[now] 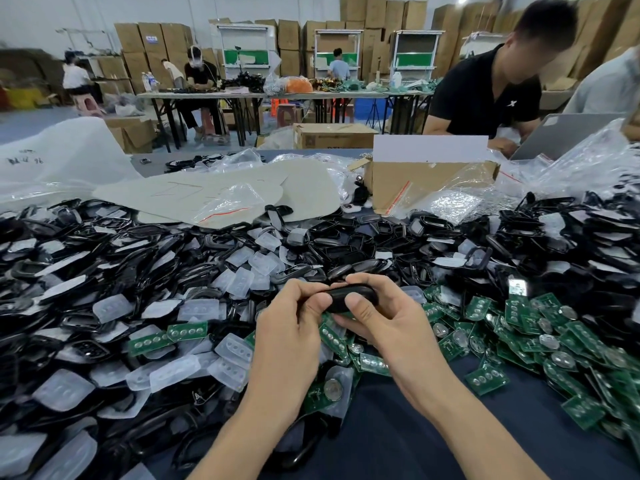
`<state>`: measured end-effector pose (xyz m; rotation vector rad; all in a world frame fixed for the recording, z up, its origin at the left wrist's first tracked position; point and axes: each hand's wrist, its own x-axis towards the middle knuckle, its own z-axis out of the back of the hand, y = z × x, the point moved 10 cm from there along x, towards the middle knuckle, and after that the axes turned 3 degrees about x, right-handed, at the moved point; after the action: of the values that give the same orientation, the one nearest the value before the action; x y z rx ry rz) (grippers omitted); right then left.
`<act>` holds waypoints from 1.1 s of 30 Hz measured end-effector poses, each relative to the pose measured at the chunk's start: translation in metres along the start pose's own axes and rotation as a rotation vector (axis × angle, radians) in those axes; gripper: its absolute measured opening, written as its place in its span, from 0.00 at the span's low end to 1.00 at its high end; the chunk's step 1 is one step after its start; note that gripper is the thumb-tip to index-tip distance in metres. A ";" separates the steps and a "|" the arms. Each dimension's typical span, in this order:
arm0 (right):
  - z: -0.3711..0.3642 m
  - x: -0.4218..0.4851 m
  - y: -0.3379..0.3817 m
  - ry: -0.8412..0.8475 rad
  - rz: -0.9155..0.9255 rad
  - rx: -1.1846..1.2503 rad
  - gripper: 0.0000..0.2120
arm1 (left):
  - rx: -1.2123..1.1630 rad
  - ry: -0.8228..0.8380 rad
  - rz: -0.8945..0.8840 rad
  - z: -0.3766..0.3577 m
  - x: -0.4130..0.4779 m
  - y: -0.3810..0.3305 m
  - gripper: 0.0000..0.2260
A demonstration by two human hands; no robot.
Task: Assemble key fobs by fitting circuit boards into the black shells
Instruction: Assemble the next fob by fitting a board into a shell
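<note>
One black shell [349,297] at centre, clamped from both ends: left hand [294,320] pinching left end, right hand [381,318] curled over right end, thumbs on near face, hands close together. Directly beneath, green circuit boards [486,378] scattered on dark table cloth [398,438], spreading in a heap to the right. Left and far: deep pile of black shells [114,244] mixed with translucent button pads [235,351]. Farther back, cardboard box [415,181] and clear plastic bags [446,202].

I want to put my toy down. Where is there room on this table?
Bare blue cloth shows between the left forearm and right forearm, and again right of that, below the green circuit boards. Black shells crowd the left and back.
</note>
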<state>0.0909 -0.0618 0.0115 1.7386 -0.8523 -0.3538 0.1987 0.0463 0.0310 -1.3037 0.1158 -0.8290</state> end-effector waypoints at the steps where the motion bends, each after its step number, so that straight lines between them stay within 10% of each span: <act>1: 0.001 0.000 0.000 -0.016 0.005 0.002 0.09 | 0.029 -0.023 -0.032 0.002 -0.001 -0.003 0.10; 17: -0.001 -0.005 0.017 -0.021 0.118 -0.165 0.07 | -0.015 0.041 -0.179 0.001 -0.002 -0.027 0.08; 24: -0.017 -0.005 -0.007 0.055 -0.111 0.413 0.22 | -0.149 0.011 -0.085 0.000 -0.005 -0.017 0.11; 33: -0.023 -0.006 -0.019 0.067 -0.241 0.601 0.20 | 0.296 -0.079 -0.391 -0.006 -0.012 -0.038 0.11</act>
<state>0.1081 -0.0393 0.0003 2.4085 -0.7440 -0.2030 0.1692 0.0478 0.0584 -1.0892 -0.3238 -1.0782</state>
